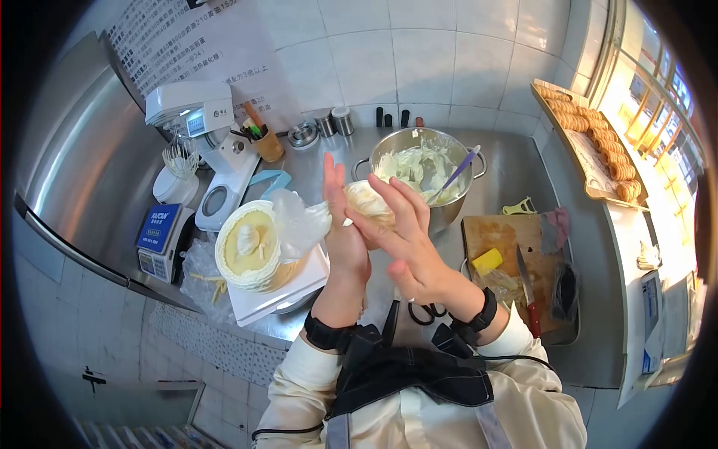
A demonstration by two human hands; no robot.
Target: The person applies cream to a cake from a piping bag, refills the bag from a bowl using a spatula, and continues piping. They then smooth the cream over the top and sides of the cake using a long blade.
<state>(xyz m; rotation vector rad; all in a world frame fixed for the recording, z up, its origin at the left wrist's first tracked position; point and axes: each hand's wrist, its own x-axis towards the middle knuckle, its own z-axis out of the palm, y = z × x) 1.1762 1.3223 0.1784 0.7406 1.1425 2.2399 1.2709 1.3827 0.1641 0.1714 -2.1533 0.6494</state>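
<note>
I hold a clear piping bag, filled with pale cream, between both hands above the steel counter. My left hand stands upright with its fingers straight, its palm against the bag's left side. From the right, my right hand presses on the bag with spread fingers. The bag's loose plastic end trails to the left over a round cream-covered cake on a white board.
Behind my hands stands a steel pot of cream with a spatula in it. To the left are a white stand mixer and a scale. On the right lie a cutting board, a knife, scissors and a tray of pastries.
</note>
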